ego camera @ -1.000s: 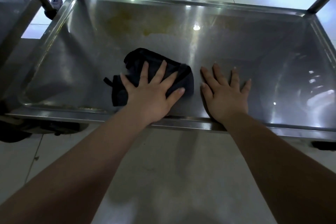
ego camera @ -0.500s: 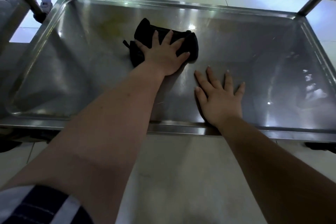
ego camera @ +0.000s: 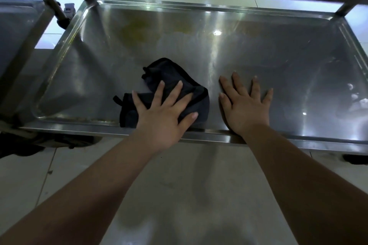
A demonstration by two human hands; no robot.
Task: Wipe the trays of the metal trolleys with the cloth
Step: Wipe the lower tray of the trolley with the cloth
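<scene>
Left hand [ego camera: 162, 119] dragged cloth [ego camera: 171, 74] nearward, right hand [ego camera: 246, 107] unmoved

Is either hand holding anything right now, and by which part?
Nothing is gripped. The left hand presses flat, fingers spread, on the near part of the dark cloth; the right hand lies flat on the tray beside it.

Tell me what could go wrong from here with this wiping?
1. The yellowish stains lie at the far side of the metal tray; the black cloth works near its front rim, so they may be missed.
2. The left hand only presses flat on the bunched cloth, with no grip; it could slip away.
</scene>
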